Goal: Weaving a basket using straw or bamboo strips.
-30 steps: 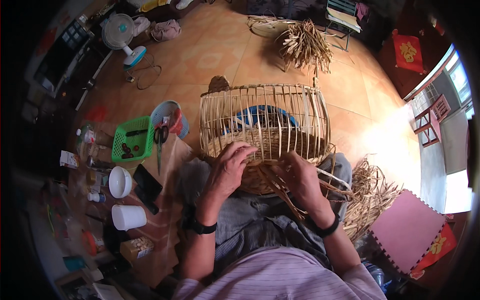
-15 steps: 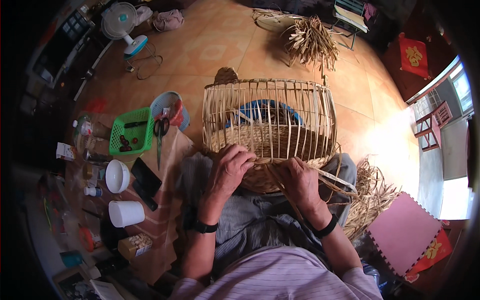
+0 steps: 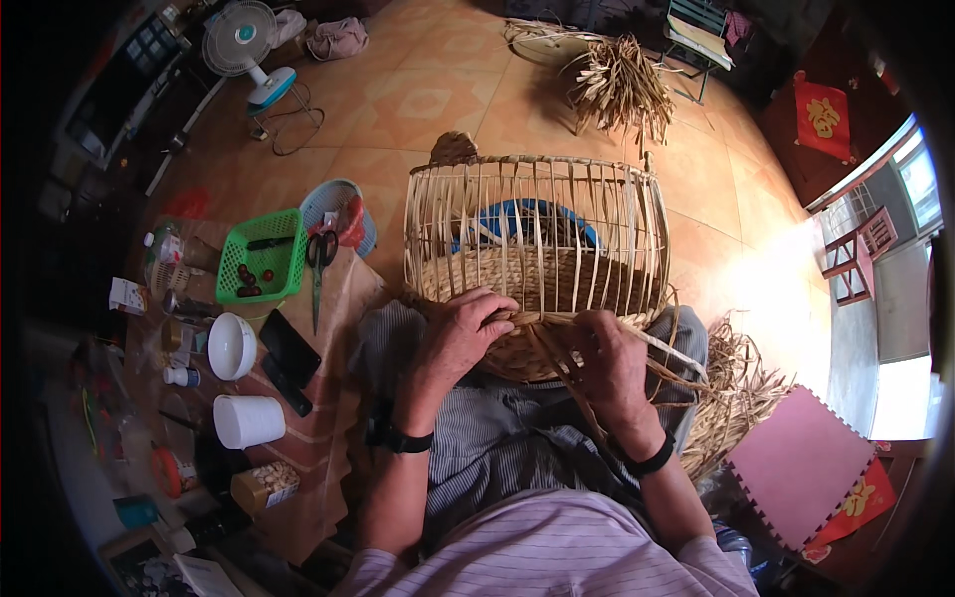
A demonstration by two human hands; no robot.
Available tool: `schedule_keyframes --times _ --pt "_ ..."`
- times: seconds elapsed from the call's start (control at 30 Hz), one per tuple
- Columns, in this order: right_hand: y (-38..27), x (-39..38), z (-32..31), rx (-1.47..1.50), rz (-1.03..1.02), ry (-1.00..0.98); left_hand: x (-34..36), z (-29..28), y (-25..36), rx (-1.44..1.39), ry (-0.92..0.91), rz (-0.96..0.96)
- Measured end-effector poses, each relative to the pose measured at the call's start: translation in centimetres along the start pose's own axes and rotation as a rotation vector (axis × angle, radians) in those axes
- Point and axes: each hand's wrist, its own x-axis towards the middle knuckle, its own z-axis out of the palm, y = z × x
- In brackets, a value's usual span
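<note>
A half-woven straw basket [image 3: 477,274] lies across my lap, its open frame of upright ribs on the far side and its tight weave nearer me. My left hand [image 3: 460,338] is closed, thumb and fingers pinching the woven band on the near side. Just to the right, my right hand [image 3: 609,368] has its fingers bent round straw strands beside that same band. Loose straw strands [image 3: 665,350] trail off rightward from this spot, and others hang down between the hands. The fingertips of the right hand are partly hidden.
To the left, a low table [image 3: 328,373] bears scissors [image 3: 319,264], a green basket [image 3: 288,261], a white bowl [image 3: 232,348], a white cup [image 3: 249,421] and a dark phone [image 3: 289,343]. Straw heaps [image 3: 731,398] lie right of my knee and a bundle [image 3: 627,85] stands ahead. A fan [image 3: 241,40] stands far left.
My right hand has turned and shifted slightly right, its fingers now curled more beneath. The left hand stays at the band with its fingertips a little farther right.
</note>
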Motion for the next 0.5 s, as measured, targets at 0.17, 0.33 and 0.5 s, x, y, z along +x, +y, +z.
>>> schedule_keyframes --times 0.17,0.33,0.5 --pt "0.9 0.6 -1.3 -0.298 -0.105 -0.038 0.1 0.1 -0.4 -0.047 -0.066 0.016" --pt "1.1 1.2 -1.6 -0.269 -0.178 -0.055 -0.3 0.4 -0.8 -0.049 -0.068 0.017" --pt "2.0 1.3 -1.6 -0.143 -0.146 -0.157 -0.4 0.7 -1.5 -0.069 -0.055 0.046"
